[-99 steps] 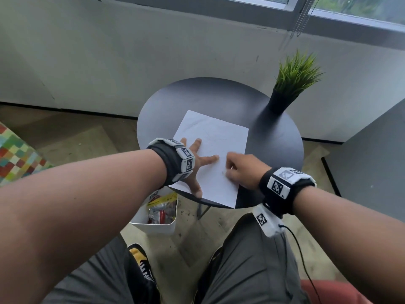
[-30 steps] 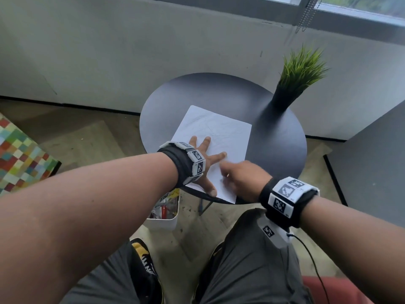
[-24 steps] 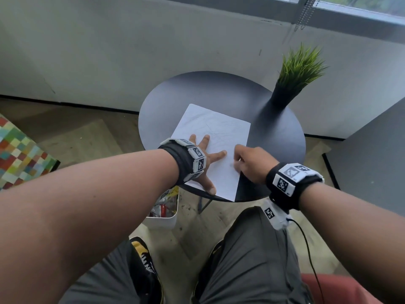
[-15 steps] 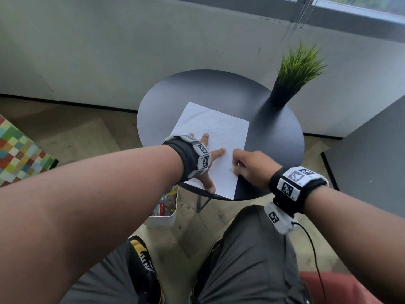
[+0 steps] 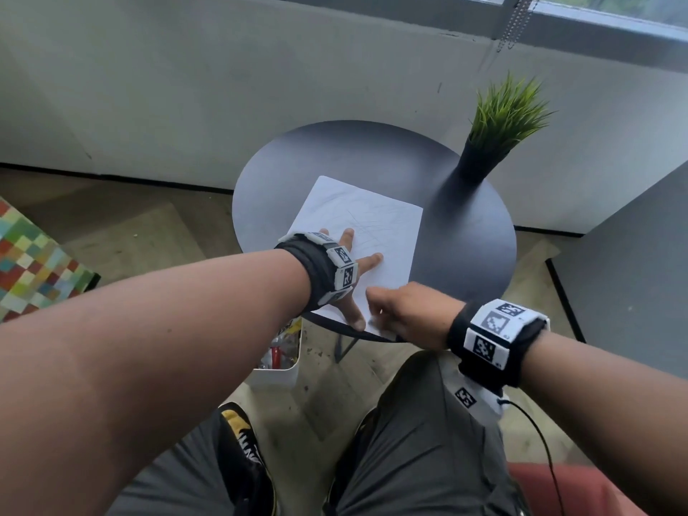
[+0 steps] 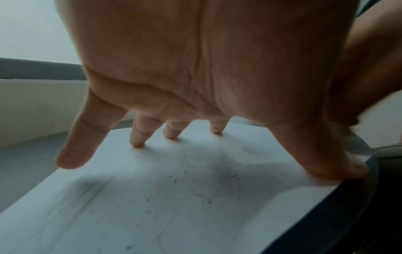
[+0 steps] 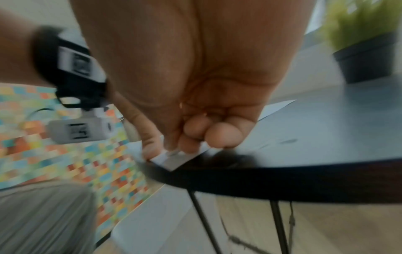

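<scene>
White paper [image 5: 372,217] on tabletop [image 5: 465,247]: we pin it, left grip [image 6: 206,68] splayed flat; right grip [image 5: 405,310] pinches eraser [image 7: 161,157], short light strokes.

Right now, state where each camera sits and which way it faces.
Head: worn on the head, looks down at the round table; both forearms and legs show.
Left wrist: looks along the left hand pressing the sheet of paper.
Right wrist: looks along the right hand, its grip pinching a white eraser.
All three share that sheet.

White paper [image 5: 372,217] is showing faint grey scribbles; eraser [image 7: 162,157] is showing white, table [image 5: 335,154] dark grey, plant [image 5: 506,109] green, pot [image 5: 474,167] black, fabric [image 5: 33,270] multicoloured checks
</scene>
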Tool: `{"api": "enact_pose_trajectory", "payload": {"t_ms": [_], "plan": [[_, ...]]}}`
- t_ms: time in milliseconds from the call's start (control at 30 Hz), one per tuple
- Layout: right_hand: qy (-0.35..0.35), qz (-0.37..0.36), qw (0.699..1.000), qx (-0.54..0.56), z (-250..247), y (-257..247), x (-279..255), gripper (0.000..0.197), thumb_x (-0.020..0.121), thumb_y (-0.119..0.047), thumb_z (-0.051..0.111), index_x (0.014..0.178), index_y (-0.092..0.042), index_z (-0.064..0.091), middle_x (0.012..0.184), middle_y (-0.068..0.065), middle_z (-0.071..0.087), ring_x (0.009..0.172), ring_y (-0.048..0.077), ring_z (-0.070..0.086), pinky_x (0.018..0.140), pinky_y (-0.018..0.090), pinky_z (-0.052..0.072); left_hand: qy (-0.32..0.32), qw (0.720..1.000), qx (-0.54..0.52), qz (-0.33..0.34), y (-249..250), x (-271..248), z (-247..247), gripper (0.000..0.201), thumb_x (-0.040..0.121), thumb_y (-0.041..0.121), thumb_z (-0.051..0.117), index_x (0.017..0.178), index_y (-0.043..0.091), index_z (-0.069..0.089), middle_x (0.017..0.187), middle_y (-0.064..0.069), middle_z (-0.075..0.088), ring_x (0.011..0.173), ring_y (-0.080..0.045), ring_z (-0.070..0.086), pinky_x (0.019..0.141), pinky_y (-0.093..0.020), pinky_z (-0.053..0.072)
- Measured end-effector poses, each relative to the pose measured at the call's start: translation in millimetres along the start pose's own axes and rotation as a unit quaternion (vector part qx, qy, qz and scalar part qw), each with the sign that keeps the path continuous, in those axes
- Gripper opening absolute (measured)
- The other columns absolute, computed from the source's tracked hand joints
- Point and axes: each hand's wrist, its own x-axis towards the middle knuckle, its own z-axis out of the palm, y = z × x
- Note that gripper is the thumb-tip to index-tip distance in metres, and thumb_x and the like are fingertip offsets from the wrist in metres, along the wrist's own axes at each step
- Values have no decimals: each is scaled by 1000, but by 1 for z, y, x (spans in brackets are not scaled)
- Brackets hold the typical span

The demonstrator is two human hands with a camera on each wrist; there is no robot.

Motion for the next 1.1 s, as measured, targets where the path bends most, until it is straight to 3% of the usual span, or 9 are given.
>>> {"api": "enact_pose_trajectory", "payload": {"t_ms": [67,200,367,467,700,800,900,1000,1100], "plan": [[-27,-12,999,16,-5,7,-1,9,93,-28,56,90,-27,47,77,-4,59,75,21,54,66,32,44,-3,1000,-2,0,0,-1,-1,141,38,95,67,144,62,-20,165,-9,-27,146,-60,-8,110,-78,16],[126,180,974,45,-16,32,14,10,91,-28,51,92,-21,44,89,6,61,83,31,57,71,37,47,-9,1000,-13,0,-1,-5,-2,138,41,94,68,143,64,-20,165,-5,-28,148,-55,-12,111,-78,15],[9,13,1000,18,0,-7,11,9,95,-30,52,98,-23,47,82,0,56,75,24,51,65,30,37,-5,1000,-11,3,-3,-9,-2,136,44,94,67,145,62,-19,165,-6,-29,148,-55,-13,110,-77,14],[56,84,994,42,-16,15,19,10,92,-32,56,98,-25,52,88,-5,57,82,20,54,70,29,39,-10,1000,-11,1,-1,-14,-2,133,48,93,67,147,61,-16,166,-6,-25,148,-54,-8,111,-75,15],[97,151,979,97,-19,43,29,7,90,-32,58,91,-27,53,85,-3,63,85,22,58,77,34,48,26,998,49,31,-3,-29,-24,97,68,87,60,151,54,23,135,-7,39,121,-41,50,102,-62,31],[20,103,991,88,-23,32,24,8,90,-35,59,87,-30,53,75,-8,62,78,15,59,73,32,50,41,998,50,27,-7,-26,-17,111,59,86,69,152,52,18,148,-10,29,137,-39,32,106,-69,21],[27,113,989,91,-29,32,28,9,90,-35,59,88,-28,53,76,-6,65,81,17,61,71,31,48,11,999,14,36,-9,-23,-7,127,58,82,74,155,52,-1,168,-2,-11,153,-37,-4,113,-73,13],[125,177,973,73,-25,35,35,11,91,-32,54,94,-22,50,88,3,62,86,27,58,77,37,50,0,999,2,40,-9,-21,-7,130,59,81,75,154,54,-9,167,1,-19,153,-37,-9,112,-71,18],[85,76,993,30,-11,16,29,10,92,-30,51,100,-23,50,85,-2,57,78,23,52,70,32,46,1,999,-1,39,-11,-18,-7,130,55,83,75,152,58,-8,168,-2,-19,152,-41,-7,113,-71,19]]}}
